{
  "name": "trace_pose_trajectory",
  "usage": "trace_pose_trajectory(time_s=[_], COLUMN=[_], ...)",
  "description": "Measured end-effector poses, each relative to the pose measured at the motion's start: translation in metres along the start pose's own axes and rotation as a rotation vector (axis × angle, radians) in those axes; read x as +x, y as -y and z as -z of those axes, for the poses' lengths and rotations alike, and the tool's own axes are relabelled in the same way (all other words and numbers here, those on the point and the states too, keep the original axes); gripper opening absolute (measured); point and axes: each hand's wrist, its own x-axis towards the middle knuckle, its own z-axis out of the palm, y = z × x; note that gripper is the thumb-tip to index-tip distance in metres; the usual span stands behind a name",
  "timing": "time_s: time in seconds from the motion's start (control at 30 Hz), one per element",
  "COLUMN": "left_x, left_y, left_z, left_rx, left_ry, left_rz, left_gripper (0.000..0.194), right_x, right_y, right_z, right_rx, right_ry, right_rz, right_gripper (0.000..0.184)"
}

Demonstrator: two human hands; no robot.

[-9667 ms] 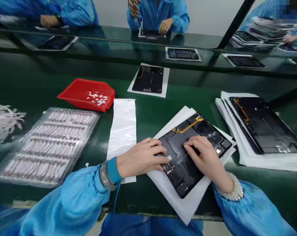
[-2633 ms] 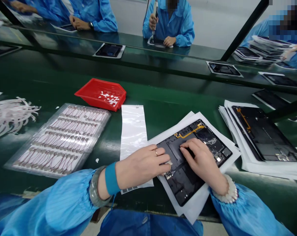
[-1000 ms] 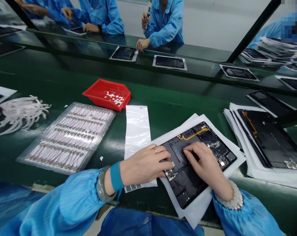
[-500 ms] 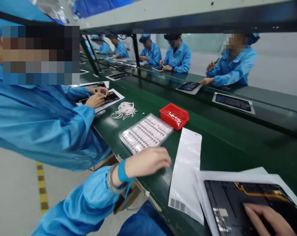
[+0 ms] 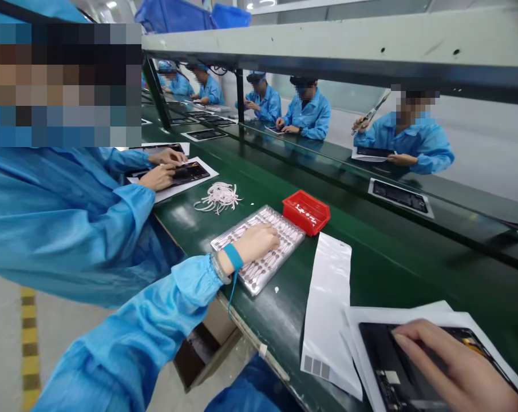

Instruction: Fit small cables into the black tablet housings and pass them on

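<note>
My left hand [image 5: 257, 245] reaches over a clear plastic tray [image 5: 289, 247] holding rows of small round grey parts with thin reddish wires. Its fingers are loosely bent down towards the parts; I see nothing held, though the fingertips are partly hidden. At the lower right, my right hand [image 5: 460, 360] is over an opened black tablet housing [image 5: 376, 343] with an orange ribbon cable. Thumb and forefinger come together in a pinch; anything between them is too small to make out. White sheets [image 5: 445, 309] lie under the housing.
A red bin [image 5: 305, 214] with white bits stands behind the tray. A white strip sheet [image 5: 329, 309] lies between tray and housing. White strips [image 5: 219, 196] are heaped farther left. A co-worker's hand [image 5: 158, 176] works close by at left. A shelf beam [image 5: 310, 54] crosses overhead.
The view has swung left. My left hand has left the tablet housing and moved left to over the parts tray. My right hand stays over the housing.
</note>
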Motion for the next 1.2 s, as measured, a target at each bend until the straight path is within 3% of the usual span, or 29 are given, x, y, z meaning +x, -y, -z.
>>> trace_pose_trajectory(time_s=[0.17, 0.27, 0.33, 0.43, 0.5, 0.6, 0.7, 0.83, 1.03, 1.2], left_x=[-0.009, -0.022, -0.033, -0.047, -0.053, -0.057, -0.057, -0.054, -0.048, -0.044], left_y=[0.006, -0.016, -0.037, -0.059, -0.063, -0.059, -0.058, -0.067, -0.07, -0.071], left_z=[0.016, 0.026, 0.029, 0.03, 0.03, 0.027, 0.02, 0.005, -0.011, -0.01], left_rx=[-0.096, -0.179, -0.26, -0.461, -0.549, -0.554, -0.492, -0.308, -0.213, -0.213], left_ry=[-0.173, -0.267, -0.283, -0.345, -0.392, -0.4, -0.48, -0.654, -0.601, -0.553], left_rz=[0.037, 0.014, -0.078, -0.252, -0.314, -0.32, -0.262, -0.095, -0.008, 0.02], left_gripper=[0.018, 0.022, 0.021, 0.024, 0.028, 0.029, 0.02, 0.013, 0.021, 0.022], right_x=[0.053, 0.089, 0.109, 0.125, 0.127, 0.126, 0.127, 0.13, 0.129, 0.127], right_y=[0.065, 0.096, 0.111, 0.124, 0.127, 0.125, 0.123, 0.124, 0.13, 0.132], right_z=[-0.001, -0.016, -0.028, -0.04, -0.044, -0.047, -0.05, -0.056, -0.065, -0.064], right_rx=[0.106, 0.302, 0.498, 0.839, 1.035, 1.165, 1.12, 0.927, 0.579, 0.495], right_ry=[0.06, -0.017, 0.019, 0.389, 0.62, 0.712, 0.664, 0.391, 0.169, 0.142], right_rz=[0.108, 0.133, 0.08, -0.057, -0.154, -0.258, -0.263, -0.194, -0.02, -0.007], right_gripper=[0.027, 0.025, 0.036, 0.043, 0.044, 0.041, 0.039, 0.031, 0.017, 0.018])
